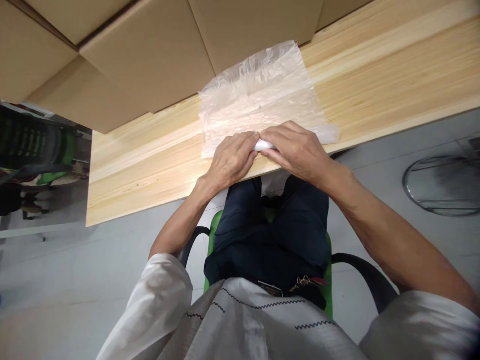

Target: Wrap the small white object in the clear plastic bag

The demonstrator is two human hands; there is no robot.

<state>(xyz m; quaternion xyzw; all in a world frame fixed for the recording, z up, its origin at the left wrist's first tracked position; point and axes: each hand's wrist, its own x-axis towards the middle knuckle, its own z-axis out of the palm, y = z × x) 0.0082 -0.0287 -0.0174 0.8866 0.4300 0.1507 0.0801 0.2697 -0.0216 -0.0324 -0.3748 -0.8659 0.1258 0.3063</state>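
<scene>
Bag: I see the clear plastic bag (258,95) flat on the counter (393,75), long axis 6-to-12 o'clock.
Left grip: left hand (232,160) clamped on its bunched near edge.
Right grip: right hand (296,150) clamped likewise, at 3 o'clock.

Bright, even, diffuse light from above, no hard shadows: only a soft dark band under the left grip (232,160) and right grip (296,150) where they rest at the near edge of the table (393,85). The plastic bag (258,95) just beyond the grips carries a pale sheen along its wrinkles, whitish but not blown out. Grips and bag fairly sharp; strong wide-angle bending bows the table edge, and far to the left and right of the grips the far chair (41,142) and metal ring (442,185) go soft and smeared.
</scene>
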